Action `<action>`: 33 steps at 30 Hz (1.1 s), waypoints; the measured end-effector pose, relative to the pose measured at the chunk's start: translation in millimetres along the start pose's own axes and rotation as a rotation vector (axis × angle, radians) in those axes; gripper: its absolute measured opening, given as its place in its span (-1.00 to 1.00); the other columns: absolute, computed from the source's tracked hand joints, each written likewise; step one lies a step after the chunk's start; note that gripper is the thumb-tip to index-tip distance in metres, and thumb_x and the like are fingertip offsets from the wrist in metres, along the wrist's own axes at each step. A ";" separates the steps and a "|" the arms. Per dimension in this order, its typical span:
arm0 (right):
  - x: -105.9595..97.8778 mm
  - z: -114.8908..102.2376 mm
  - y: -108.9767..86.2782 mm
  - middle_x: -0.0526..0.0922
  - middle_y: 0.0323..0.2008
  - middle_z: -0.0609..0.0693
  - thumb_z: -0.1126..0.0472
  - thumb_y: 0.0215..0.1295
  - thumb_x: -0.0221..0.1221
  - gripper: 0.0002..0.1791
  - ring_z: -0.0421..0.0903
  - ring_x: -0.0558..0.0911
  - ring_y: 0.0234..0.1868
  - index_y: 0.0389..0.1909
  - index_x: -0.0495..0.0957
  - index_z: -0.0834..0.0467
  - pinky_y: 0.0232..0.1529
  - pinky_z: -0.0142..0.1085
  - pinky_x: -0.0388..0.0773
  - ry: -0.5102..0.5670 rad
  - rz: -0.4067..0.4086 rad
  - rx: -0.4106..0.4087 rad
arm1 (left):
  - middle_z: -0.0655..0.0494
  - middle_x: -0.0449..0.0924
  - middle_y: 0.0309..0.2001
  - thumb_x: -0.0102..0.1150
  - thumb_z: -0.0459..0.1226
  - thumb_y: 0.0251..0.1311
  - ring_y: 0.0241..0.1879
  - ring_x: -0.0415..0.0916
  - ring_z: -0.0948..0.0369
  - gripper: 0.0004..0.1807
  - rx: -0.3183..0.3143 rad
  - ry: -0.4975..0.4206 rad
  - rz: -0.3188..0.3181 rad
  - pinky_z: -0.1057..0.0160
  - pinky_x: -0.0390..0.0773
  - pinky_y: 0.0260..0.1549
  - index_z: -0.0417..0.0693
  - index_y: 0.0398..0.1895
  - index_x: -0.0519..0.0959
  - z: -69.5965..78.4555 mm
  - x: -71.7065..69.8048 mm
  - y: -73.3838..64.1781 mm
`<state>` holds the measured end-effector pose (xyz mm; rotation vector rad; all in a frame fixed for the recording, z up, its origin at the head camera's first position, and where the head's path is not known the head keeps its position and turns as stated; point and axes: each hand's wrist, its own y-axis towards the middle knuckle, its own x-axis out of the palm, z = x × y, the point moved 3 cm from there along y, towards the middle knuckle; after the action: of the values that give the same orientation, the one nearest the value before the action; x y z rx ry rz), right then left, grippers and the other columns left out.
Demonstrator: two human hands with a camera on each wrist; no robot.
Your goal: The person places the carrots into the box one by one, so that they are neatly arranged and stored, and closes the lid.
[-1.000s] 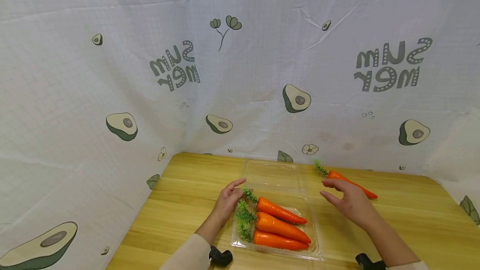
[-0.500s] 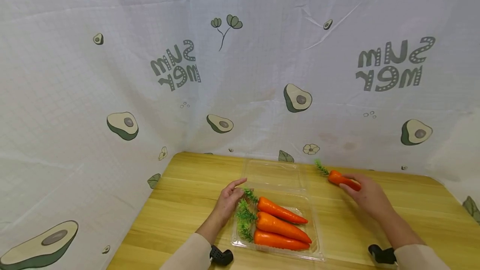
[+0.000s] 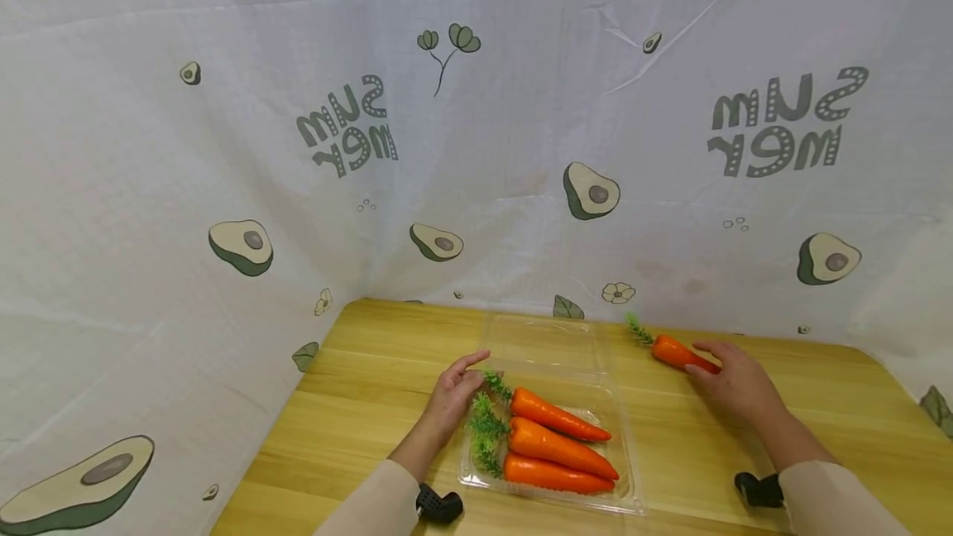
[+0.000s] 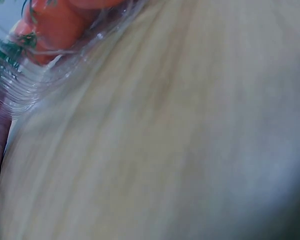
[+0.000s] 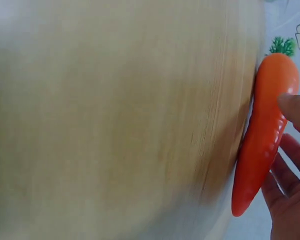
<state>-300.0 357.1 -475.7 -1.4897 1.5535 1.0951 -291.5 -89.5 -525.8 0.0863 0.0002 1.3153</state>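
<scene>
In the head view, my right hand [image 3: 744, 383] holds an orange carrot [image 3: 673, 351] with a green leafy top, at the back right of the table. The right wrist view shows the thumb on the near side of this carrot [image 5: 264, 130] and the other fingers behind it. My left hand [image 3: 450, 395] rests at the left edge of a clear plastic clamshell box [image 3: 633, 486], fingers extended along its side. Inside the box lie three carrots [image 3: 562, 447] side by side, their green tops toward the left hand. The left wrist view catches only the box's ridged corner [image 4: 25, 95] and some fingers.
The clear lid [image 3: 547, 342] lies folded back behind the box. A wooden table [image 3: 357, 404] carries everything. Behind and to the left hangs a white cloth [image 3: 491, 131] printed with avocados. Black wrist devices [image 3: 439, 504] sit beneath both forearms.
My right hand has moved right along the single carrot and taken hold of it toward its tip. The left hand, the box and its three carrots have stayed in place.
</scene>
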 end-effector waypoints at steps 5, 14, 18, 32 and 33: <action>1.4 5.1 6.4 0.50 0.15 0.58 0.11 0.35 0.28 -0.38 0.51 0.49 0.09 0.24 0.44 0.48 0.13 0.39 0.42 -0.023 -0.020 -0.024 | 0.32 0.37 -0.53 -0.03 -0.31 0.48 -0.65 0.13 0.39 -0.50 -0.004 0.003 0.009 0.43 0.25 -0.54 -0.21 0.45 0.38 0.4 0.6 -0.4; 2.2 8.0 7.6 0.59 0.00 0.54 0.22 0.31 0.28 -0.50 0.45 0.58 -0.05 0.14 0.48 0.48 0.01 0.32 0.49 -0.065 0.000 -0.075 | 0.30 0.27 -0.57 -0.02 -0.30 0.48 -0.63 0.12 0.38 -0.49 -0.001 0.005 0.005 0.43 0.24 -0.53 -0.21 0.45 0.39 1.0 0.8 -0.3; 1.4 6.6 6.4 0.60 -0.02 0.53 0.23 0.30 0.29 -0.51 0.44 0.59 -0.07 0.13 0.49 0.48 0.01 0.32 0.50 -0.069 0.004 -0.082 | 0.29 0.28 -0.56 -0.01 -0.30 0.47 -0.60 0.15 0.38 -0.49 -0.001 -0.003 0.003 0.42 0.27 -0.50 -0.22 0.45 0.38 1.4 1.0 -0.2; -6.2 -0.9 3.0 0.58 0.05 0.51 0.17 0.35 0.28 -0.45 0.38 0.58 -0.05 0.20 0.47 0.47 0.01 0.31 0.51 -0.034 -0.011 -0.055 | 0.30 0.38 -0.50 -0.02 -0.31 0.47 -0.51 0.28 0.39 -0.49 -0.001 -0.008 -0.001 0.42 0.36 -0.41 -0.23 0.44 0.39 -0.1 0.7 0.2; -6.9 -1.7 2.7 0.57 0.06 0.51 0.16 0.35 0.28 -0.44 0.37 0.58 -0.05 0.20 0.47 0.47 0.01 0.30 0.51 -0.027 -0.014 -0.050 | 0.30 0.40 -0.49 -0.02 -0.31 0.47 -0.48 0.31 0.40 -0.49 0.000 -0.009 -0.001 0.42 0.37 -0.38 -0.24 0.44 0.38 0.0 0.8 0.2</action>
<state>-302.0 358.1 -468.5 -1.5098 1.5054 1.1492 -291.5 -88.6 -525.8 0.0923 -0.0072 1.3136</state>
